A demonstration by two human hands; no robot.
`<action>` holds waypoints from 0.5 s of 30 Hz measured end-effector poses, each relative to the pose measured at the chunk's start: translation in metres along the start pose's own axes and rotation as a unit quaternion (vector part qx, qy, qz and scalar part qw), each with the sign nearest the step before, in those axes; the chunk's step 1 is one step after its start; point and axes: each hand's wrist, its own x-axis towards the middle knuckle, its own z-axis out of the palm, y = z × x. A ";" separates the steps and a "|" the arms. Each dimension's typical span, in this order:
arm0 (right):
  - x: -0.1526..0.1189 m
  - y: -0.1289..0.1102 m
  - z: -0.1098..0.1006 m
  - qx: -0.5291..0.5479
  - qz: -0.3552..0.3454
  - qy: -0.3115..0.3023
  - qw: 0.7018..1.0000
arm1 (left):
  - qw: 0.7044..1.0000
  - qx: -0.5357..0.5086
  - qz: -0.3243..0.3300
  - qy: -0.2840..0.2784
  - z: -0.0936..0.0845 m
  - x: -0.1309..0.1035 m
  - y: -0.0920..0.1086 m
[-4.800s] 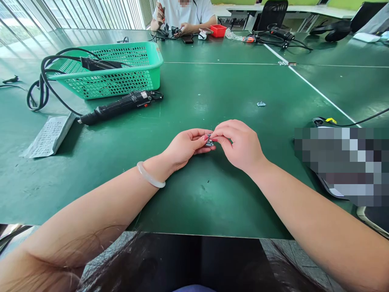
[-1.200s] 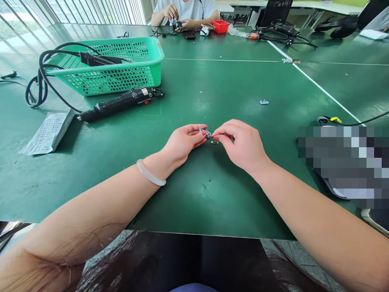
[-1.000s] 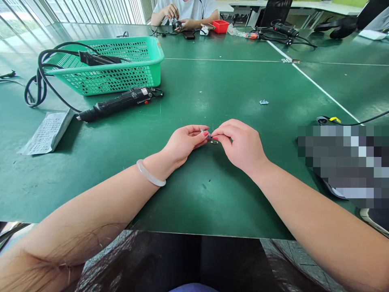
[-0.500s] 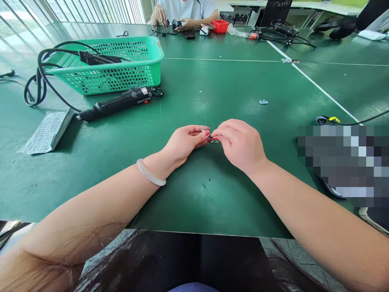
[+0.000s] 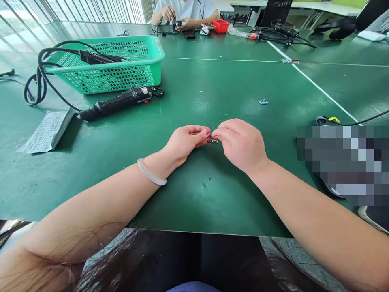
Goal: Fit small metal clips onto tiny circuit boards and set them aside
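Over the middle of the green table [image 5: 182, 198] my two hands meet at the fingertips. My left hand [image 5: 187, 142], with a pale bangle [image 5: 150, 172] at its wrist, is closed in a pinch. A small metallic piece [image 5: 214, 141] shows just below its fingertips; its kind is too small to make out. My right hand [image 5: 241, 142] is closed too, thumb and forefinger pressed together against the left fingertips. Whatever lies between the right fingers is hidden. Farther off, a small light-blue piece [image 5: 263, 102] lies on the tabletop.
To the left stands a green basket [image 5: 106, 72] with cables and a black adapter. In front of it lies a black electric screwdriver [image 5: 121, 102], near a paper-wrapped packet [image 5: 50, 132]. A blurred-out dark object [image 5: 343, 162] is at right. Across the table sits a person [image 5: 185, 12].
Both hands stay almost where they were, fingertips together, with only a tiny shift of the left fingers. The person across the table has moved a hand slightly.
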 end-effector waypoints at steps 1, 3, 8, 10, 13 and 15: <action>0.000 0.000 0.000 0.000 0.001 0.001 1.000 | 1.000 0.002 -0.001 0.000 0.000 0.000 0.000; 0.000 0.000 0.000 -0.004 -0.002 0.008 1.000 | 1.000 0.007 -0.004 0.000 0.000 0.000 0.000; 0.000 -0.001 0.000 -0.011 -0.013 0.029 0.999 | 1.000 0.010 -0.010 -0.003 -0.001 0.001 -0.001; 0.000 -0.002 0.000 -0.004 -0.011 0.031 0.999 | 1.000 0.008 -0.010 -0.002 -0.002 0.001 -0.001; -0.001 -0.003 0.002 -0.003 -0.002 0.028 1.000 | 1.000 0.007 -0.011 -0.005 -0.002 0.001 -0.001; -0.002 -0.003 0.002 0.000 -0.002 0.032 0.999 | 1.000 0.004 -0.011 -0.004 -0.002 0.001 0.000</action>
